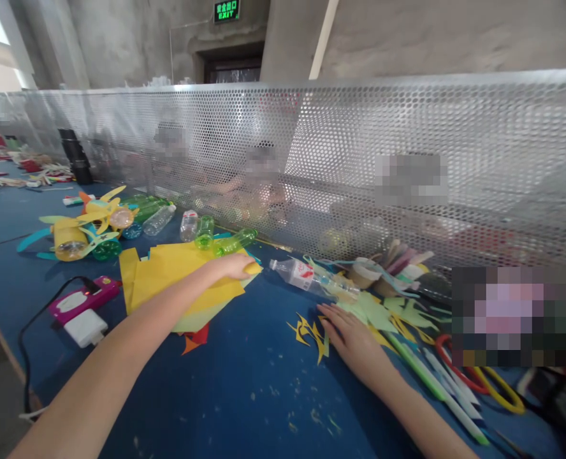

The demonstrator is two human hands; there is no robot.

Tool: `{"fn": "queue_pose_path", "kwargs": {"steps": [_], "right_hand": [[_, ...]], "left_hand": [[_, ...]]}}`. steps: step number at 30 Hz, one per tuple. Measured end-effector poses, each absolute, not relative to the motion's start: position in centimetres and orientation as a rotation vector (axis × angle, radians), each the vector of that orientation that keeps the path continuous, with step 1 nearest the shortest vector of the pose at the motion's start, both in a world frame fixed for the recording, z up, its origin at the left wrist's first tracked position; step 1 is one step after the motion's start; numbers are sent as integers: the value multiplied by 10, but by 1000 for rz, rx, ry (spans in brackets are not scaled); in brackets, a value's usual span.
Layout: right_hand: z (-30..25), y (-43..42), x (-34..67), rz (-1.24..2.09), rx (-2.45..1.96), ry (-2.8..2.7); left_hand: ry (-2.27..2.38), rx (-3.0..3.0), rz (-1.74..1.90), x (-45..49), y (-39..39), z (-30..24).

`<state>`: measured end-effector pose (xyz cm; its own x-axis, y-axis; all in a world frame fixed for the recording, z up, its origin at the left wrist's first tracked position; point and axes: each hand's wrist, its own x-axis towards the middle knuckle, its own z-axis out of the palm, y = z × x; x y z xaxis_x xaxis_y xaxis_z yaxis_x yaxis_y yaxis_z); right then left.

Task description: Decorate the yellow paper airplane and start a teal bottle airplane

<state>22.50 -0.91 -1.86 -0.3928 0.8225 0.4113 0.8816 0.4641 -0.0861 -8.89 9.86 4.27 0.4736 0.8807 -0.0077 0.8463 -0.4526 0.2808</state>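
Observation:
My left hand (235, 266) reaches over a loose stack of yellow paper sheets (168, 271), its fingers closed around a yellow piece of paper (252, 268) at the right corner of the stack. Pale green paper shows under the yellow sheets. My right hand (347, 331) lies with fingers stretched out on the blue table, empty, beside curved yellow paper scraps (308, 329). Light green paper pieces (371, 312) lie just past its fingers. A clear plastic bottle (295, 273) with a white and red label rests on its side between my hands.
Bottles wrapped with yellow paper petals (70, 239) stand at left, near several green and clear bottles (159, 220). A magenta glue gun or charger-like device (85, 299) with a white plug and cord sits front left. Markers (436, 376) and scissors (500, 389) lie right. A perforated metal screen (335, 140) borders the back.

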Motion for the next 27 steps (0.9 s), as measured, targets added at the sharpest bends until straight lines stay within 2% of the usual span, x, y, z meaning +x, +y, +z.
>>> {"fn": "queue_pose_path", "kwargs": {"steps": [8,21,27], "right_hand": [[6,24,172,-163,-1508,-2344],[20,105,58,441,-1475,-2012],[13,120,48,920,-1436,-1609]], "left_hand": [[1499,2559,233,-94,101,49],[1479,2619,508,-105,120,44],[1535,2497,709,-112,126,46]]}}
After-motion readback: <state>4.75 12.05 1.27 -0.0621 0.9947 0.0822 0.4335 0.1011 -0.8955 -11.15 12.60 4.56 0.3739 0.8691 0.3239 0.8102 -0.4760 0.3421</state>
